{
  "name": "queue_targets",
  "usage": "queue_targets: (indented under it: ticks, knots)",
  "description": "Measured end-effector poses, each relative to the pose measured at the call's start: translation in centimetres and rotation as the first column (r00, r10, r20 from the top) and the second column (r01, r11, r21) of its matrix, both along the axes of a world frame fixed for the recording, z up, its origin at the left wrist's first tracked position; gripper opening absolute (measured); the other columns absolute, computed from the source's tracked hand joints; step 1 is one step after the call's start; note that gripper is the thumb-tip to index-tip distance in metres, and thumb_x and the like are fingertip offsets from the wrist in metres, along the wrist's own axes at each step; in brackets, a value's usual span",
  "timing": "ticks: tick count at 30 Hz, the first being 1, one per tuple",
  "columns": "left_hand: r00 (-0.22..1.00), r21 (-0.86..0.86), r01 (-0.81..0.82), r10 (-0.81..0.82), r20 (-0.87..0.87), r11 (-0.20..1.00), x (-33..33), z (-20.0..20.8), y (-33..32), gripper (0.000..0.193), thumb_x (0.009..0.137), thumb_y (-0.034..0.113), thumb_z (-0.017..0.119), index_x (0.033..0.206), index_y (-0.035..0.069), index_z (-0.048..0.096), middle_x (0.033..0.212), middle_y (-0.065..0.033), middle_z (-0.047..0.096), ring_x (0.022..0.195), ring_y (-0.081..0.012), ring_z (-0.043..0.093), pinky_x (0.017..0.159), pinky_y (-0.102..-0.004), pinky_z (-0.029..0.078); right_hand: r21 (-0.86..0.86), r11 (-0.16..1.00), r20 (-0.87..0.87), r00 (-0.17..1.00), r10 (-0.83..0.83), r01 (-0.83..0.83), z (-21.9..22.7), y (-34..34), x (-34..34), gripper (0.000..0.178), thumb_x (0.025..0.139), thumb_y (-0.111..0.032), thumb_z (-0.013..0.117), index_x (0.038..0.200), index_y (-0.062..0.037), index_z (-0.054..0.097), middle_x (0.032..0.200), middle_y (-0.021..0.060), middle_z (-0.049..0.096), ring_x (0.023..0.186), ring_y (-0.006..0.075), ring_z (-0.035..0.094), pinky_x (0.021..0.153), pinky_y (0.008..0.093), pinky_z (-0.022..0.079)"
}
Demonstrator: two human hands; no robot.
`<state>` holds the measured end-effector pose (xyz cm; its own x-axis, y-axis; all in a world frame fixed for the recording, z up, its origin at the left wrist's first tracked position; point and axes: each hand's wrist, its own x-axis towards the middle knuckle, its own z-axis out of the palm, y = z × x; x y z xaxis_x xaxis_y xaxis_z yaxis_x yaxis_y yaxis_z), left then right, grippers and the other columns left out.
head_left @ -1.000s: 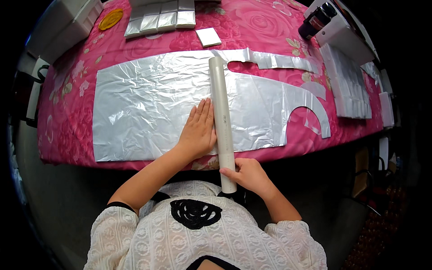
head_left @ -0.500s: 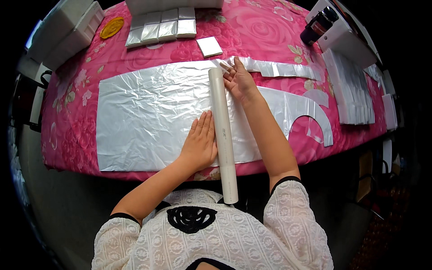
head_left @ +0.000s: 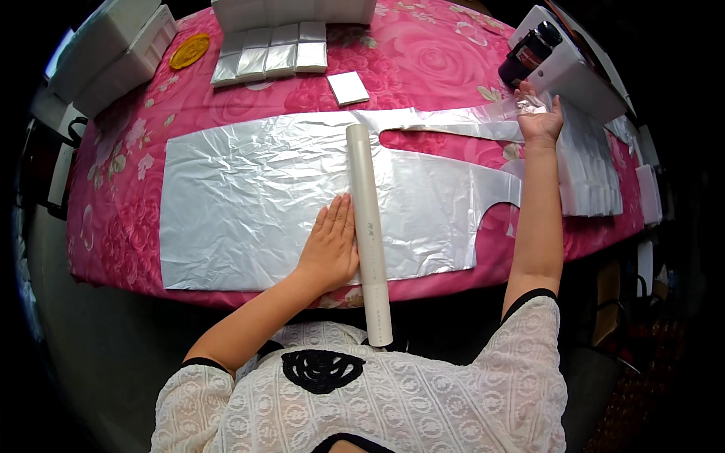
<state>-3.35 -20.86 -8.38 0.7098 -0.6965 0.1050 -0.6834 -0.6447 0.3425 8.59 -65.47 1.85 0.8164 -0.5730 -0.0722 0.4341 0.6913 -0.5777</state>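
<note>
One apparent bottle (head_left: 531, 53) beyond right hand (head_left: 539, 121)

The white tube (head_left: 367, 234), hub of my clock, bars a low sideways sweep. I see passable table (head_left: 438, 64) toward one and nine; white boxes (head_left: 113, 68) obstruct ten, silver packs (head_left: 276, 57) eleven, a dark bottle (head_left: 522, 62) nearly two.

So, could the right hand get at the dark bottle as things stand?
Likely yes: the right hand, silvery film at its palm, is near the dark bottle, with nothing visibly between.
</note>
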Motion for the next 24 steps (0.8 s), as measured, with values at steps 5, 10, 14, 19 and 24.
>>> queue_targets:
  ticks: [5,10,14,19,24]
  knots:
    - [1.0,-0.023,-0.01,0.01,0.007,1.0,0.2,-0.3,0.4,0.062,0.085,0.023,0.035,0.134,-0.014,0.022,0.143,-0.0267,0.021,0.137,-0.0343,0.014,0.112,-0.0415,0.009,-0.329,0.892,0.104,0.926,0.362,-0.311,2.1,18.9,0.6,0.046,0.088,-0.035,0.054,0.122,-0.0094,0.037,0.122,0.0138,0.047,0.111,0.0266,0.048,0.094,0.0403,0.037]
    - [0.996,-0.029,0.009,-0.007,0.084,1.0,0.3,-0.7,0.6,0.065,0.086,0.027,0.037,0.134,-0.014,0.022,0.142,-0.0283,0.022,0.135,-0.0366,0.018,0.11,-0.0445,0.012,-0.779,0.437,-0.133,0.799,0.587,-0.451,-2.5,40.9,0.2,0.079,0.088,-0.038,0.056,0.141,0.001,0.012,0.138,0.0228,0.034,0.13,0.0294,0.031,0.106,0.0359,0.025]
    - [0.972,-0.048,0.019,-0.007,0.236,0.999,0.6,-2.8,0.4,0.068,0.085,0.031,0.041,0.135,-0.012,0.022,0.143,-0.0261,0.022,0.135,-0.0356,0.021,0.11,-0.046,0.014,-0.866,0.009,-0.4,0.703,0.588,-0.5,-5.1,52.9,-1.6,0.089,0.079,-0.044,0.059,0.139,0.0066,0.015,0.134,0.0294,0.036,0.13,0.0371,0.03,0.107,0.0406,0.022]
    - [0.999,-0.042,-0.012,0.01,-0.032,0.999,0.0,-1.8,-0.9,0.068,0.083,0.025,0.042,0.136,-0.01,0.019,0.145,-0.0247,0.015,0.137,-0.0339,0.011,0.111,-0.045,0.009,-0.825,-0.326,-0.563,0.619,0.548,-0.461,-5.5,60.7,-4.8,0.093,0.077,-0.049,0.058,0.138,0.0077,0.017,0.139,0.0309,0.024,0.134,0.0389,0.019,0.109,0.045,0.016]
    - [0.999,-0.258,0.04,-0.032,0.035,0.965,0.0,-2.1,1.3,0.067,0.082,0.021,0.046,0.136,-0.008,0.021,0.143,-0.0252,0.02,0.135,-0.0346,0.018,0.111,-0.0439,0.013,-0.984,-0.162,-0.172,0.613,0.771,-0.071,-0.9,54.6,-7.3,0.079,0.08,-0.038,0.06,0.136,0.0053,0.026,0.139,0.0266,0.029,0.132,0.0385,0.023,0.108,0.0426,0.022]
